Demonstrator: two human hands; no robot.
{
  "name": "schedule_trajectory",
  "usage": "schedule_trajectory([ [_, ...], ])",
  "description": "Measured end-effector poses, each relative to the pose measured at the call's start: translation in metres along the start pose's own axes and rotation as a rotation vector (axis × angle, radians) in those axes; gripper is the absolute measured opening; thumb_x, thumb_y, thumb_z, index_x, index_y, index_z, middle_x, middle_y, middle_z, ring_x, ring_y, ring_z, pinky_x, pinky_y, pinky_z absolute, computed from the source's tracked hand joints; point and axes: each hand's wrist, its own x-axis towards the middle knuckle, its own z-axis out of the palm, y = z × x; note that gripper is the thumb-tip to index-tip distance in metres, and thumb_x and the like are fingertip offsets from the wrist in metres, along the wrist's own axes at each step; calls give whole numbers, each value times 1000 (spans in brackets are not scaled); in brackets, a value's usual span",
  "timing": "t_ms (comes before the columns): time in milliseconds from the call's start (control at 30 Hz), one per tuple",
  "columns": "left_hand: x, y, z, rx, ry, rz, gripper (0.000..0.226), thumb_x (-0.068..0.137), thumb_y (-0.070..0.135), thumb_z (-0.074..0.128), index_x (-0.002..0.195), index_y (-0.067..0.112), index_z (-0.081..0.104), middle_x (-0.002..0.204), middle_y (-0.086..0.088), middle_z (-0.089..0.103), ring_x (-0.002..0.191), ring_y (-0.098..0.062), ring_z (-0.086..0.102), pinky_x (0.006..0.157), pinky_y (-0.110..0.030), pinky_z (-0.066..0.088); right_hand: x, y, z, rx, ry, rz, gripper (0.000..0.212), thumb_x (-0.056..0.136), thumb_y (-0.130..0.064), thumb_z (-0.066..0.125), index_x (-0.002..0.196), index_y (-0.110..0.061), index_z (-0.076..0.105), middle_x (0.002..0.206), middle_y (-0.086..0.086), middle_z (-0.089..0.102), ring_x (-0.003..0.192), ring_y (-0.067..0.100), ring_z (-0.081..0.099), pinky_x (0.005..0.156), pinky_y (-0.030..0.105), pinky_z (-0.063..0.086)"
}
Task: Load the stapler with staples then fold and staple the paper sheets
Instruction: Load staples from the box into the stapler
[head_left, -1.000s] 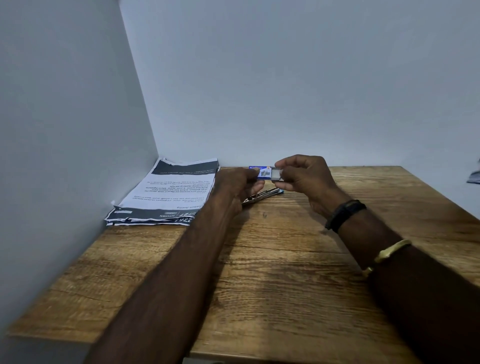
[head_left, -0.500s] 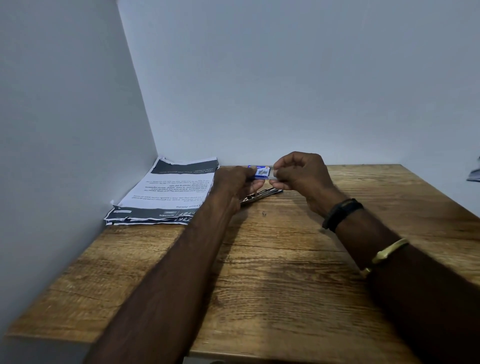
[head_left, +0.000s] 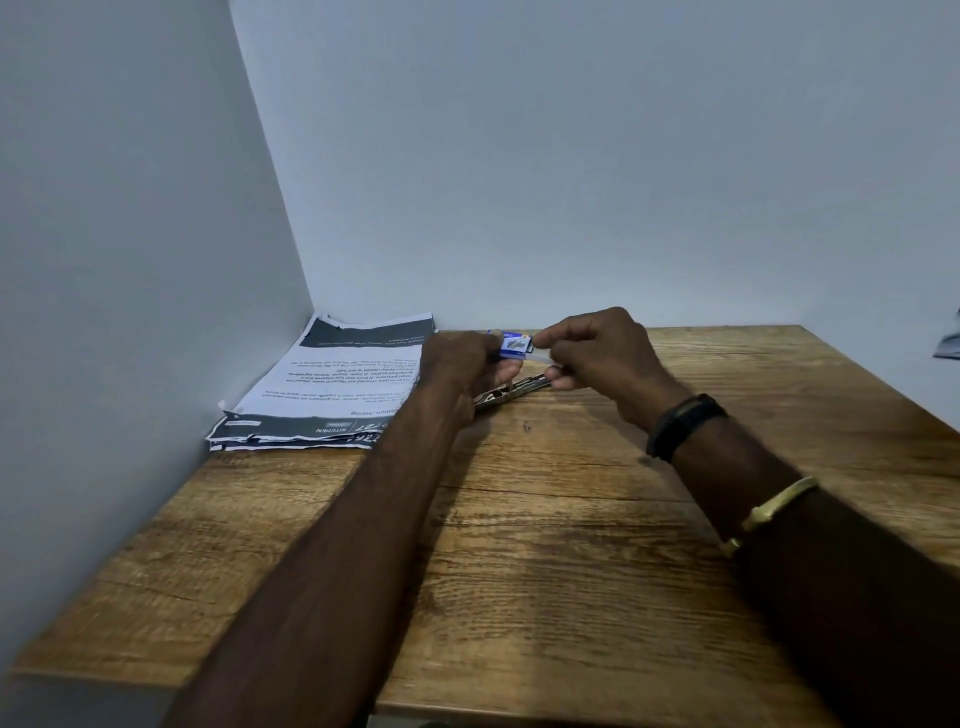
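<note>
Quick count of what's in front of me: one table (head_left: 571, 545), one stapler (head_left: 511, 392), one little blue staple box (head_left: 511, 347), and one pile of printed paper sheets (head_left: 332, 384), several in there, can't tell exactly how many. Two hands, left hand (head_left: 462, 364) and right hand (head_left: 602, 358). Two things on my right arm: one black wristband (head_left: 683, 426), one gold bangle (head_left: 774, 506)

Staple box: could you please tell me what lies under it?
Below the box, a metal stapler lies on the table. The left hand covers the stapler's left end.
</note>
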Motion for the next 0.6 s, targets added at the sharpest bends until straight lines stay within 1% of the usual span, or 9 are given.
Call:
schedule_trajectory([
  [100, -2, 0, 2, 33, -4, 10, 9, 94, -1, 61, 94, -7, 68, 78, -19, 70, 61, -22, 68, 48, -22, 59, 0, 0, -1, -76, -10, -18, 14, 88, -5, 72, 92, -14, 83, 75, 3, 77, 63, 13, 74, 63, 34, 65],
  [133, -3, 0, 2, 40, -13, 10, 9, 94, -2, 61, 93, -7, 68, 78, -18, 70, 62, -21, 68, 49, -22, 60, 0, 0, -2, -99, -8, -22, 11, 88, -8, 75, 93, -13, 84, 73, 2, 76, 62, 12, 73, 61, 33, 63],
  [233, -5, -1, 4, 36, -39, 3, 14, 94, -4, 61, 81, -3, 65, 76, -17, 69, 62, -21, 68, 51, -22, 61, 0, -2, -6, -145, -11, -20, 6, 84, -14, 82, 90, -15, 84, 71, 1, 76, 66, 12, 73, 56, 28, 58],
  [300, -4, -2, 5, 40, -46, -3, 15, 95, -3, 61, 80, -2, 64, 75, -17, 69, 60, -19, 68, 55, -24, 61, 2, -4, -8, -183, -14, -33, 6, 82, -16, 84, 87, -18, 85, 72, -1, 76, 69, 14, 72, 54, 28, 57],
  [333, -5, -2, 5, 45, -49, -7, 16, 96, -2, 60, 80, -1, 63, 74, -16, 69, 58, -19, 68, 57, -24, 60, 2, -5, -9, -217, -12, -44, 6, 81, -16, 85, 86, -20, 85, 72, -2, 76, 70, 17, 72, 55, 31, 58],
  [400, -5, -2, 6, 59, -47, -17, 16, 96, -1, 60, 80, -1, 63, 73, -16, 69, 53, -16, 67, 58, -24, 60, 3, -6, -10, -293, -13, -65, 5, 80, -19, 84, 83, -22, 85, 72, -3, 77, 73, 25, 76, 64, 40, 64],
  [433, -5, -2, 6, 65, -44, -20, 17, 96, -1, 61, 80, 0, 63, 72, -15, 69, 50, -15, 67, 58, -24, 60, 3, -7, -10, -321, -16, -74, 4, 80, -20, 84, 82, -23, 85, 72, -3, 78, 76, 28, 77, 69, 45, 65],
  [500, -6, -2, 6, 66, -39, -22, 17, 96, -1, 61, 79, 0, 63, 71, -15, 68, 46, -13, 66, 55, -23, 60, 2, -7, -10, -340, -16, -86, 4, 79, -21, 83, 80, -25, 84, 72, -4, 78, 78, 30, 77, 71, 49, 65],
  [600, -7, -1, 6, 65, -29, -30, 18, 96, -1, 61, 78, 1, 63, 71, -15, 68, 56, -18, 67, 57, -23, 60, 1, -5, -10, -321, 10, -97, 2, 78, -22, 84, 76, -23, 83, 71, -4, 78, 78, 26, 76, 72, 51, 64],
])
